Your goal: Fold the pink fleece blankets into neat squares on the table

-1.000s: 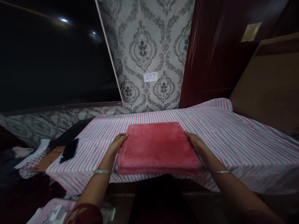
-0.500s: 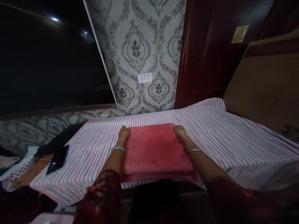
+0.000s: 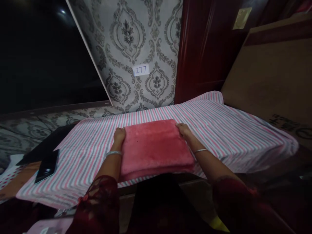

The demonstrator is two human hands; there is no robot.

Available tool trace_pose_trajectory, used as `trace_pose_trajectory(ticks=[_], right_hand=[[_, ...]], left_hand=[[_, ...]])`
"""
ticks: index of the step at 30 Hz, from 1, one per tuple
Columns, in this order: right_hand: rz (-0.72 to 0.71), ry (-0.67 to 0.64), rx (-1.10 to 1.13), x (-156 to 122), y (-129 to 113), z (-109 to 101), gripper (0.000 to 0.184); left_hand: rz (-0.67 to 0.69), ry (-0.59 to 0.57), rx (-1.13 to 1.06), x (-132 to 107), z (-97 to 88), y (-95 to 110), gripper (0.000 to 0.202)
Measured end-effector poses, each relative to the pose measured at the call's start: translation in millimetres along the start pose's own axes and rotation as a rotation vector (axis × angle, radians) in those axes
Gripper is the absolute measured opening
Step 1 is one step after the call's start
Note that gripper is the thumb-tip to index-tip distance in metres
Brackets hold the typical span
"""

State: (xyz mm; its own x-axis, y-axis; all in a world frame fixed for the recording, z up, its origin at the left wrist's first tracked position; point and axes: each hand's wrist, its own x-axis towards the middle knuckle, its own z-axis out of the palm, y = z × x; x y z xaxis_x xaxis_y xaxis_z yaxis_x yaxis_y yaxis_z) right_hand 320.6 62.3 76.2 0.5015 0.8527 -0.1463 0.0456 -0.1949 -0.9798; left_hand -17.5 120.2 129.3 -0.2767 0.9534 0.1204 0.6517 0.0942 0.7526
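A folded pink plush blanket [image 3: 153,146] lies flat on the striped cloth, its thick fold towards me. At its far left corner, my left hand [image 3: 119,136] has its fingers closed round the edge. My right hand [image 3: 184,131] grips the far right corner in the same way, thumb side inward. Both forearms run along the blanket's sides. The fingertips under the edges are hidden.
A pink, grey and white striped cloth [image 3: 219,130] covers the table. A dark phone [image 3: 47,166] lies at the left. Behind stand a large black screen [image 3: 46,58] and a patterned wall; a cardboard box [image 3: 273,74] rises at the right.
The whole view has shifted, so the wall, table and blanket appear further left and higher. Both hands keep hold of the blanket's far corners.
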Motion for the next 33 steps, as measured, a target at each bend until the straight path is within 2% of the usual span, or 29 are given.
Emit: trace_pose_trajectory(ticks=[4, 7, 11, 13, 16, 20, 22, 25, 30, 33], right_hand=[[0.045, -0.145, 0.102, -43.9, 0.3, -22.5, 0.028], [0.008, -0.305, 0.186, -82.7, 11.4, -42.2, 0.032], [-0.116, -0.304, 0.172, -124.4, 30.1, -60.3, 0.044], [-0.152, -0.288, 0.148, -138.4, 37.5, -61.1, 0.047], [-0.248, -0.206, 0.067, -150.7, 45.3, -53.3, 0.045], [-0.389, 0.009, -0.062, -151.2, 54.8, -45.5, 0.036], [-0.388, 0.069, -0.089, -147.5, 60.6, -48.2, 0.036], [-0.344, 0.072, -0.083, -144.7, 67.6, -55.0, 0.042], [-0.257, 0.062, -0.041, -156.3, 70.5, -59.2, 0.059], [-0.362, 0.059, -0.096, -166.7, 75.1, -63.5, 0.059]], left_hand=[[0.088, -0.152, -0.204, -24.2, -24.7, -14.6, 0.039], [0.016, -0.275, -0.365, -45.1, -42.4, -32.2, 0.048], [-0.055, -0.306, -0.448, -86.2, -63.2, -59.7, 0.059], [-0.054, -0.294, -0.441, -107.8, -68.3, -70.3, 0.064], [0.004, -0.23, -0.382, -128.4, -63.6, -77.3, 0.063], [0.132, 0.044, -0.116, -132.1, -48.1, -80.2, 0.043], [0.139, 0.118, 0.023, -131.1, -44.6, -83.9, 0.04], [0.167, 0.115, 0.08, -132.4, -45.4, -90.2, 0.041], [0.241, 0.111, -0.006, -141.8, -51.2, -95.2, 0.047], [0.271, 0.086, -0.044, -148.0, -56.8, -99.2, 0.058]])
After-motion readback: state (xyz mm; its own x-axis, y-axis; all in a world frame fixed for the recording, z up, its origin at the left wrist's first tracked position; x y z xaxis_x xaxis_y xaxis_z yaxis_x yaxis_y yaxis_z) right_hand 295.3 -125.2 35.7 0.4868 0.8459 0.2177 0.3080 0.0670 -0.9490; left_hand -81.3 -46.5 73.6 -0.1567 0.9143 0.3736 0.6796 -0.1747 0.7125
